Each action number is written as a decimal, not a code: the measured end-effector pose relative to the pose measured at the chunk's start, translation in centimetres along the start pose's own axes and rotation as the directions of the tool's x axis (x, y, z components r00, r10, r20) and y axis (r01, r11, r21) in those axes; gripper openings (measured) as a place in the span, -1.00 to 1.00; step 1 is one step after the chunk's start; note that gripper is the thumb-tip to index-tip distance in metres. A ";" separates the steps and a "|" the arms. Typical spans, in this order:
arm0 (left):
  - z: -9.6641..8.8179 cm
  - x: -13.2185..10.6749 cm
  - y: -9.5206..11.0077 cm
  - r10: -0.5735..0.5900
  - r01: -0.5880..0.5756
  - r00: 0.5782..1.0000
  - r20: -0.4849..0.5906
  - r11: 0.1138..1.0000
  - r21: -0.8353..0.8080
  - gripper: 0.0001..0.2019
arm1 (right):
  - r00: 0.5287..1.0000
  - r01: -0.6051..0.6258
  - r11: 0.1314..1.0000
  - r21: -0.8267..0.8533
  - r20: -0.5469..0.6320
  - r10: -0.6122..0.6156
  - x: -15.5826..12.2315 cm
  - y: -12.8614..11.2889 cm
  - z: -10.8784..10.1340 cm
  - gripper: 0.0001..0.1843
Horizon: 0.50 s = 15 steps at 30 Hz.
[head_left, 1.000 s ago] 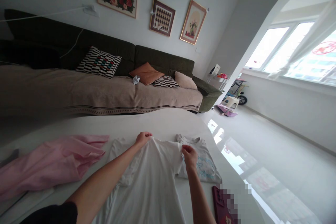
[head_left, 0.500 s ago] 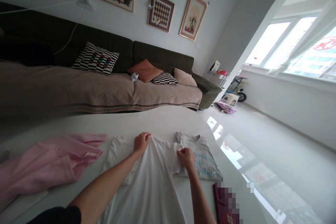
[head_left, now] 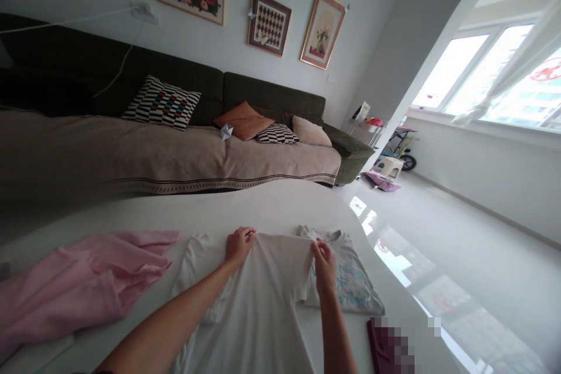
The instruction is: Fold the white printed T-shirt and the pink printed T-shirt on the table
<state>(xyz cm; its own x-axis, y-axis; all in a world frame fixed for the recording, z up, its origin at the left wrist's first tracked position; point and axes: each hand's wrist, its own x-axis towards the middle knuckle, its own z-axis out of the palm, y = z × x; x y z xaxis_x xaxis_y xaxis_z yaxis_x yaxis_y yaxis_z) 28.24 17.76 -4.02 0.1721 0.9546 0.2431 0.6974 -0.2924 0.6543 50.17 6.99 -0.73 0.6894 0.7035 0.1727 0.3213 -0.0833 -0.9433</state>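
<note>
A white T-shirt [head_left: 263, 298] lies spread on the white table [head_left: 263, 204] in front of me. My left hand [head_left: 238, 244] pinches its top edge near the left shoulder, fingers closed on the cloth. My right hand [head_left: 324, 259] grips the same top edge at the right shoulder, and the fabric is pulled flat between both hands. A folded grey T-shirt with pale blue print [head_left: 350, 286] lies just right of my right hand, partly under the white shirt's sleeve.
A pink garment [head_left: 74, 283] lies crumpled at the table's left. A dark red item [head_left: 381, 347] sits at the near right edge beside a blurred patch. Behind the table stands a dark sofa [head_left: 175, 128] with cushions; glossy floor [head_left: 460, 269] is at the right.
My right hand moved right and farther along the shirt's top edge, stretching the cloth flat between both hands. My left hand kept its grip in nearly the same place.
</note>
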 end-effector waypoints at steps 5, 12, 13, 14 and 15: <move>0.0 0.1 0.5 0.000 0.001 1.000 -0.004 0.999 0.053 -0.88 | 0.996 -0.027 0.993 -0.114 -0.087 0.017 -0.2 -0.3 -0.2 -0.62; 0.1 0.0 1.0 0.005 -0.002 1.000 -0.017 0.983 0.185 -0.87 | 0.990 -0.139 0.974 -0.179 -0.030 0.136 0.0 1.1 -0.5 -0.59; 0.1 0.0 1.0 0.013 -0.010 1.000 -0.015 0.980 0.198 -0.86 | 0.987 -0.150 0.973 -0.174 0.022 0.156 0.0 1.4 -0.7 -0.56; 0.0 0.0 1.1 0.022 -0.019 1.000 -0.013 0.978 0.208 -0.85 | 0.982 -0.156 0.973 -0.170 0.083 0.172 0.0 1.5 -1.0 -0.54; -0.1 0.0 1.2 0.033 -0.030 0.999 -0.009 0.976 0.217 -0.84 | 0.973 -0.153 0.973 -0.172 0.147 0.179 -0.1 1.6 -1.3 -0.55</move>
<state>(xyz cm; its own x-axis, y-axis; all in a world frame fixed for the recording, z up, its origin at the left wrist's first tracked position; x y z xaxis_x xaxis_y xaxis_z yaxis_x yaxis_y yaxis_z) 28.96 17.36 -3.15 0.1887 0.9441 0.2704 0.8262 -0.3014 0.4759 51.45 5.85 -1.89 0.6329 0.7730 -0.0428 0.3187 -0.3106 -0.8955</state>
